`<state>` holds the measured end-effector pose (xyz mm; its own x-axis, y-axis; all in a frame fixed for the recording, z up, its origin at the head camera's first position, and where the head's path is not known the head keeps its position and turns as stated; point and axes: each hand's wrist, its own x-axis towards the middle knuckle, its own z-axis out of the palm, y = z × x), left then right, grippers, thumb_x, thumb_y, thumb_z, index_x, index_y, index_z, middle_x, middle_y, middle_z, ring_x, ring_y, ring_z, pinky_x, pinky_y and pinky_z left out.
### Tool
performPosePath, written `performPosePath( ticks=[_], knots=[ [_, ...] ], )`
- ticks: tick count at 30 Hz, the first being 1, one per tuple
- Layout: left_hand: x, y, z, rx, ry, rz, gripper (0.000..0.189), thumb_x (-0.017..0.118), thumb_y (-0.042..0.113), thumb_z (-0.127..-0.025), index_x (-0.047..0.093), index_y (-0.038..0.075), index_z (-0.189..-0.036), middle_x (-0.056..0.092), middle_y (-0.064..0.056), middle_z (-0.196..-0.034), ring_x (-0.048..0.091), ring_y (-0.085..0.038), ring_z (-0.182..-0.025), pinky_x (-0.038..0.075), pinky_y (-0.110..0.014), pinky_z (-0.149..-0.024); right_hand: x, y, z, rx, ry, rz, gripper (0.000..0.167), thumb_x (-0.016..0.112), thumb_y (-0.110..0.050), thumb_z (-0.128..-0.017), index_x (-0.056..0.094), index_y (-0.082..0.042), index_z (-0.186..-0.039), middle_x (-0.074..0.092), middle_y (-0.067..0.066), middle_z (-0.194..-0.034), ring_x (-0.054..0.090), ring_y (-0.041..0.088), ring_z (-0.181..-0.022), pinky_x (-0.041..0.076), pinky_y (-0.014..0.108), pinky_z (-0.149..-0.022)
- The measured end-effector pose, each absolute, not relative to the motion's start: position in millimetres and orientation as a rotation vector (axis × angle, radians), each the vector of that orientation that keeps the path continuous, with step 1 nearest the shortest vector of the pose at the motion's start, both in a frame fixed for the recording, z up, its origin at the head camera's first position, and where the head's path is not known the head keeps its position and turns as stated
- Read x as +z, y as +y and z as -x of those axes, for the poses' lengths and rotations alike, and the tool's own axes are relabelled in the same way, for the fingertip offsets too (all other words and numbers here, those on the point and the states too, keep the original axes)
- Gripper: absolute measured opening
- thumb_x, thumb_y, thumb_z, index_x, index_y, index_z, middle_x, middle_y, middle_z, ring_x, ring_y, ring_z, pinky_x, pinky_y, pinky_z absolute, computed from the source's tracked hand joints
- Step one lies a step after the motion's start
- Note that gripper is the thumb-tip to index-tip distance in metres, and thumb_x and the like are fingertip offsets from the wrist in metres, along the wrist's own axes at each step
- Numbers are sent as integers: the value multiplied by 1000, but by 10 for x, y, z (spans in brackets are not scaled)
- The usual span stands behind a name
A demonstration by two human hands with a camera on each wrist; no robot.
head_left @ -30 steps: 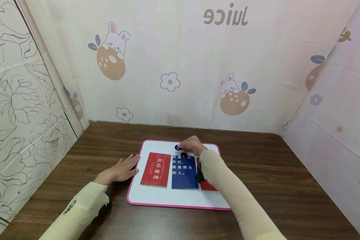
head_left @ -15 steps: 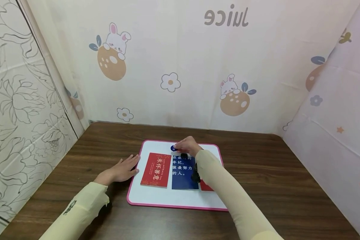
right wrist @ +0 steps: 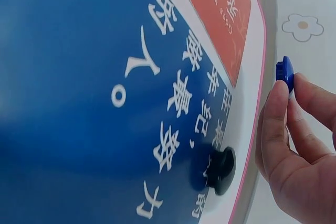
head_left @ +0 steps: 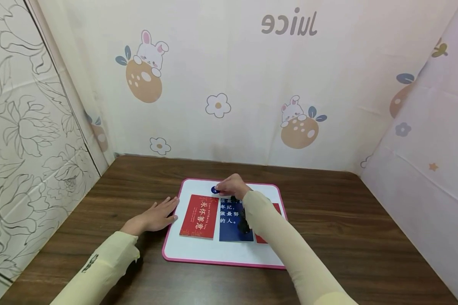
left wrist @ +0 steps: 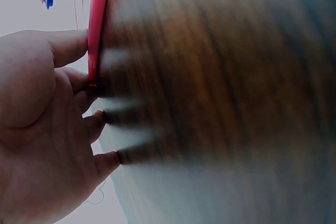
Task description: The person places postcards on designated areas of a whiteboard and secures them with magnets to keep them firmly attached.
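Note:
A blue round whiteboard magnet [right wrist: 285, 72] is pinched between the thumb and fingers of my right hand [head_left: 232, 186], above the board's upper part. A white board with a pink rim [head_left: 225, 264] lies on the table. On it are a red card [head_left: 199, 216], a blue card [head_left: 229, 231] and another red card [head_left: 261, 239], which my right forearm partly hides. A black magnet [right wrist: 221, 170] sits on the blue card's top edge. My left hand [head_left: 152, 217] rests flat at the board's left edge, fingers spread, touching the pink rim [left wrist: 97, 24].
The dark wood table [head_left: 336, 220] extends around the board on all sides. A curtain [head_left: 221, 67] printed with rabbits and flowers hangs behind it. On the left stands a panel with flower outlines [head_left: 30, 123]. A small black device [head_left: 244, 224] is on my right wrist.
My right hand has moved left along the board's top with the blue magnet, from over the blue card toward the left red card's upper right corner. My left hand stays in place.

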<state>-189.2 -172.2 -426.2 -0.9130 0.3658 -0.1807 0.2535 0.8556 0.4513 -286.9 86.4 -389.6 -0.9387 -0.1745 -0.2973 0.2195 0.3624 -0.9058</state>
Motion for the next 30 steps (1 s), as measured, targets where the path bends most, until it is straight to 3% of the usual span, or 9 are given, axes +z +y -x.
performPosePath(
  ticks=[13,24,30],
  knots=[
    [-4269,-1721,1901,612,2770,-473,68,52,29,-97,21,1,-151,20,-22,-154,10,-40,-142,5,-63,-108,-3936,687,2860,-1584,2276,-11,18,70,-8,-87,72,4,-101,70,14,-95,69,24,-83,54,34,-79],
    [-4299,-1738,1920,607,2777,-468,67,51,29,-98,20,1,-151,20,-21,-155,10,-39,-143,5,-62,-109,-3951,575,2871,-1546,2298,-51,12,71,-6,-86,73,4,-92,70,14,-90,67,19,-69,55,27,-67],
    [-4301,-1731,1920,611,2777,-480,67,51,29,-98,20,1,-151,20,-21,-155,10,-39,-142,5,-63,-109,-3991,546,2904,-1538,2316,-56,14,72,-6,-85,72,5,-94,69,15,-90,68,19,-69,55,28,-70]
  ],
)
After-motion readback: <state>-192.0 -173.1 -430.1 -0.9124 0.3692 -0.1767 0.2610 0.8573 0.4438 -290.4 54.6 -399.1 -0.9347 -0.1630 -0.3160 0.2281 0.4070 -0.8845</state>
